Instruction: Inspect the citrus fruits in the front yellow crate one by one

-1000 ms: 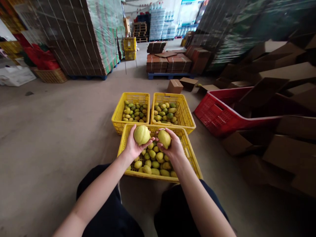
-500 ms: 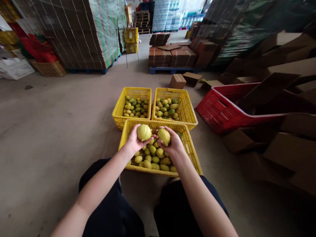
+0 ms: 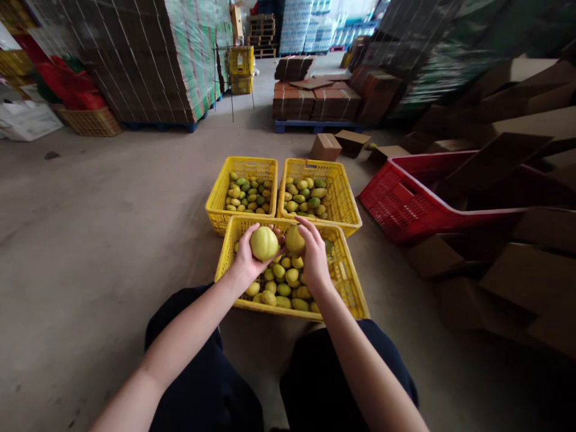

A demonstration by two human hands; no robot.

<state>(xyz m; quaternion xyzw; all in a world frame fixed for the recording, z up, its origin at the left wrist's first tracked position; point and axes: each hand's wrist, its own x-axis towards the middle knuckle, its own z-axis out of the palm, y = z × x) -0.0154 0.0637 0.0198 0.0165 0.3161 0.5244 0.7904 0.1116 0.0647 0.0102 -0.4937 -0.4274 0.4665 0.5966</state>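
Note:
My left hand (image 3: 249, 251) is closed around a yellow-green lemon (image 3: 264, 243), which rests on its palm and fingers. Beside it, my right hand (image 3: 315, 255) grips a second lemon (image 3: 295, 240) from its right side, with fingers pointing up and partly covering it. Both hands are over the front yellow crate (image 3: 355, 288), close together. Inside that crate lie several loose yellow and green lemons (image 3: 283, 290), partly hidden by my hands and forearms.
Behind the front crate stand a left yellow crate (image 3: 216, 219) and a right yellow crate (image 3: 344, 201), both holding similar fruit. A red crate (image 3: 396, 204) and loose cardboard (image 3: 517, 276) lie to the right. Flattened cartons on a blue pallet (image 3: 315, 126) stand farther back.
My right hand has turned, its fingers now raised over the side of its lemon. The left hand's lemon has rotated slightly in the grip.

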